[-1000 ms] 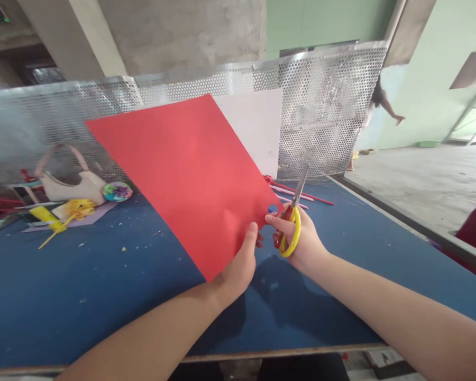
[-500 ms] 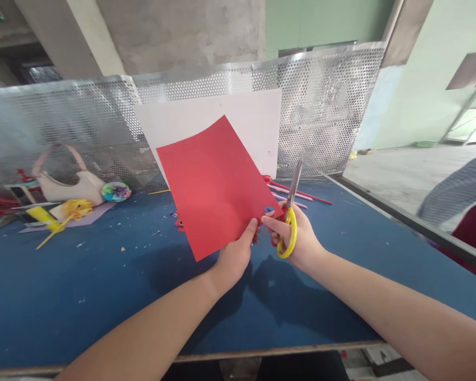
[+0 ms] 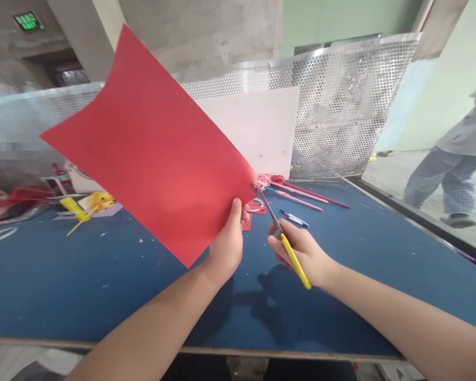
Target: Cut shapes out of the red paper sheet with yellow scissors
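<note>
A large sheet of red paper hangs tilted above the table, pinched by my left hand near its lower right edge, thumb on the near face. Its far end curls and rises to the upper left. My right hand grips scissors with yellow handles. Their metal blades point up and left, and the tips are at the paper's right corner. Whether the blades are apart or closed on the paper cannot be made out. Beneath the sheet, small red paper pieces lie partly hidden.
Behind my hands lie pink and red fuzzy sticks and pens. A white board leans on a perforated metal screen. At left are a yellow flower craft and a bag. A person stands beyond the blue table.
The red sheet has swung up and left, closer to me. The scissors have turned from pointing upright to pointing up-left, their tips now at the paper's corner. My right hand has let go of the sheet.
</note>
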Available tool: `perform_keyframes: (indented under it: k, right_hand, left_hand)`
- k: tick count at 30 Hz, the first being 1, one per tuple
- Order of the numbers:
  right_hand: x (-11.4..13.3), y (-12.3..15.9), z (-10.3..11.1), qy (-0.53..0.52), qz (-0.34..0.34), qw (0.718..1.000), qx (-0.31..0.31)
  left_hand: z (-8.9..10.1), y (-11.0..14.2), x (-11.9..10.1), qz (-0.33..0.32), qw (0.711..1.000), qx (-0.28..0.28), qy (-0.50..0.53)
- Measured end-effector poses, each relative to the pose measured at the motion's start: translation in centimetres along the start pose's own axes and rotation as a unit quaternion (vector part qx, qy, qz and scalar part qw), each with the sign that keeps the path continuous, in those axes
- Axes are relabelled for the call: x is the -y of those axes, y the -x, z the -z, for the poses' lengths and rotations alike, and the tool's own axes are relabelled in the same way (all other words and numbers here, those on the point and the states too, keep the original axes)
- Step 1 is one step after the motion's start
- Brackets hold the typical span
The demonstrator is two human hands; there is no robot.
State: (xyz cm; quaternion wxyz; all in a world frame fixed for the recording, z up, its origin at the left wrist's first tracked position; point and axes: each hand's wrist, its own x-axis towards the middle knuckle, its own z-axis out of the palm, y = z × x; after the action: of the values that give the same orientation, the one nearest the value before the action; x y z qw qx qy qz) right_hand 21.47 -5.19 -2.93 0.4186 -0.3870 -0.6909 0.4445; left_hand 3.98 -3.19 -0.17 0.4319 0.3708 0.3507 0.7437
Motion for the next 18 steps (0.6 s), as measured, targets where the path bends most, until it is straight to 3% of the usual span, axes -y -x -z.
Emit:
perform_keyframes:
  k: [8, 18]
  right_hand:
    - [-0.2, 0.3, -0.1, 0.09, 0.028, 0.994, 0.051]
    - [0.5, 0.6, -0.7, 0.123, 0.059, 0.989, 0.062]
  left_hand:
    - [-1.3, -0.3, -2.1, 0.027, 0.99, -0.04, 0.133]
    - [-1.3, 1.3, -0.3, 0.025, 0.999, 0.002, 0.025]
